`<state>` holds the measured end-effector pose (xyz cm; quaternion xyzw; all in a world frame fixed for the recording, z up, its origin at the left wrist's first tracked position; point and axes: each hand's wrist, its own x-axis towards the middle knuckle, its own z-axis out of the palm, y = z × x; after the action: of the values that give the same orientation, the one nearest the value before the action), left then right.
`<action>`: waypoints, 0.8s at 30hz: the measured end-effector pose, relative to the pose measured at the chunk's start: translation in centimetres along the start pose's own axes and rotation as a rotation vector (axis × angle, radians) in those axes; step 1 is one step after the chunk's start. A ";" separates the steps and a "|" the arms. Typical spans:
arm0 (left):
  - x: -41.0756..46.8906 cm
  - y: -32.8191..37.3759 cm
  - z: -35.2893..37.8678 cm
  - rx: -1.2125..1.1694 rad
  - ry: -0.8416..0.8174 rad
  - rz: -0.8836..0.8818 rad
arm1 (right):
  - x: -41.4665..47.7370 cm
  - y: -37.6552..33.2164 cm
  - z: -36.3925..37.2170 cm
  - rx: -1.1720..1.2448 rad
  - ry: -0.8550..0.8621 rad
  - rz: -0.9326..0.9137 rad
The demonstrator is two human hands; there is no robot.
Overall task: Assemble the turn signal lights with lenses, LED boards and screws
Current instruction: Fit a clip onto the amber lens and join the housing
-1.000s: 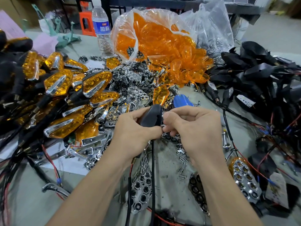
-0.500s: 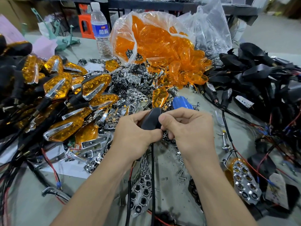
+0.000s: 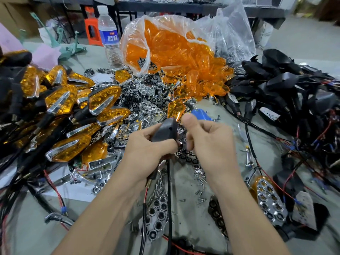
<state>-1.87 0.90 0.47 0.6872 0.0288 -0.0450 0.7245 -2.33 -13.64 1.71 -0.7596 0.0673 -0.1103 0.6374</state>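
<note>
While the left hand grips the black wedge-shaped plastic lamp housing with fingers and thumb wrapped round its lower end, lifted clear of the grey table top, the right hand sits just to the right of that housing with its fingers curled in tight and the thumb raised; whether it pinches a screw or any small part I cannot tell, since the palm side faces away. The main risk, as I judge it, is a small piece slipping from those fingers into the litter directly below the housing, where loose silver screws and chrome honeycomb reflector plates lie mixed (finding one particular screw there would cost time). The thin black cable hanging straight down from the housing passes between the forearms, and a wrist catching it could tug the housing crooked just as a part is being seated. Just behind the housing lies a blue-handled screwdriver, and a reach for it past the loose transparent orange plastic lens could knock that lens into the pile. Farther behind the housing the clear plastic bag of orange lenses spills forward, and left of the housing the heap of finished amber lights crowds close, so an elbow swing could start a slide.
</note>
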 end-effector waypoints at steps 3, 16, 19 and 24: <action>0.0 0.2 -0.5 -0.094 0.023 -0.095 | 0.4 -0.4 -2.6 -0.601 0.285 -0.101; 0.2 1.2 -0.9 -0.094 0.149 -0.101 | 2.2 0.2 -2.8 -1.095 -0.033 0.281; 0.2 1.5 -1.4 -0.132 0.159 -0.137 | 2.8 -0.6 -4.0 -0.858 0.062 0.236; 0.1 2.1 -1.6 -0.061 0.236 -0.114 | 4.3 -4.4 -5.6 0.057 0.198 0.107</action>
<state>-1.52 2.58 2.47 0.6626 0.1540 -0.0040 0.7330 0.25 -19.25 7.27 -0.7218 0.1671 -0.1524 0.6541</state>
